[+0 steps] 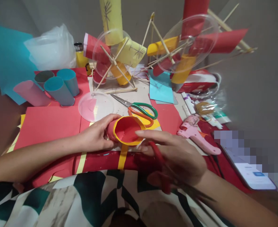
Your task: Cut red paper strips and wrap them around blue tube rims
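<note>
Gripping red paper tube (127, 130), near centre of tabletop (142, 93), left hand (95, 135) clamps its side; right hand (176, 157), hooked through red-handled scissors (161, 167), touches yellow-banded rim. Loose end of yellow paper strip (123, 157) hangs untrimmed.

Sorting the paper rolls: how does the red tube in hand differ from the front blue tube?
The red tube has a yellow band round its mouth; the blue tube has none. The red tube is held in the left hand, with the right hand, holding red scissors, touching its rim; the blue tube lies untouched on red paper. Both are rolled paper with open ends toward the camera.
</note>
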Demonstrator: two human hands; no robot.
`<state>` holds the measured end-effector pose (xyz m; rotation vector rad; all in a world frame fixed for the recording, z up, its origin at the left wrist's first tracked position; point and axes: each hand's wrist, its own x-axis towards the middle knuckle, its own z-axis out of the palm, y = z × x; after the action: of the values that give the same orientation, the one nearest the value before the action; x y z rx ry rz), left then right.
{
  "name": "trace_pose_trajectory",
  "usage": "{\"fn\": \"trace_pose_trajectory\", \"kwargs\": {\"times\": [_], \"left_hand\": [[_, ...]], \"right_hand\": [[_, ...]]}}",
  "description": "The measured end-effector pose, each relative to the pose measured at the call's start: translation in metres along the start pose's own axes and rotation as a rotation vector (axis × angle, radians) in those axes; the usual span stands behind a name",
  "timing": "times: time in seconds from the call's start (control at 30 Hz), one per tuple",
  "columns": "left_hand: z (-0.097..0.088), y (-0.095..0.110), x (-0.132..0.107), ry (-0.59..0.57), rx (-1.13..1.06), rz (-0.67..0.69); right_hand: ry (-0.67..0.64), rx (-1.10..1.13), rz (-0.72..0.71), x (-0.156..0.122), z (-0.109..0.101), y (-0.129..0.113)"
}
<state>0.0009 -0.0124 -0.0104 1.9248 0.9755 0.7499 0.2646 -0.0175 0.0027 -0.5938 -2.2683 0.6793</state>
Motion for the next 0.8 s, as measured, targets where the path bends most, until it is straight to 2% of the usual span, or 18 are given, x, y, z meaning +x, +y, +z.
{"fn": "trace_pose_trajectory", "kwargs": {"times": [0.07, 0.13, 0.23, 0.33, 0.47, 0.63, 0.73, 0.8], "left_hand": [[0.000, -0.001, -0.001, 0.017, -0.034, 0.000], [-0.001, -0.002, -0.001, 0.050, -0.082, -0.025], [-0.005, -0.006, 0.002, 0.055, -0.260, -0.037], [-0.007, -0.012, 0.006, 0.027, -0.586, -0.087], [0.000, -0.018, 0.007, 0.081, -0.904, -0.221], [0.010, -0.010, 0.006, 0.189, -1.022, -0.323], [0.010, 0.002, 0.006, 0.258, -1.049, -0.414], [0.008, 0.008, 0.007, 0.263, -1.060, -0.446]], "right_hand": [[0.011, -0.043, -0.161, 0.004, 0.002, 0.000], [0.062, -0.068, -0.249, 0.006, 0.004, 0.001], [0.148, -0.078, -0.191, 0.007, 0.006, 0.002], [0.205, -0.098, -0.163, 0.007, 0.006, 0.003], [0.145, -0.080, -0.232, 0.008, 0.007, 0.003], [0.026, -0.002, -0.280, 0.004, 0.016, 0.006], [0.018, 0.088, -0.324, 0.001, 0.019, 0.005], [0.017, 0.154, -0.287, -0.002, 0.017, 0.001]]}}
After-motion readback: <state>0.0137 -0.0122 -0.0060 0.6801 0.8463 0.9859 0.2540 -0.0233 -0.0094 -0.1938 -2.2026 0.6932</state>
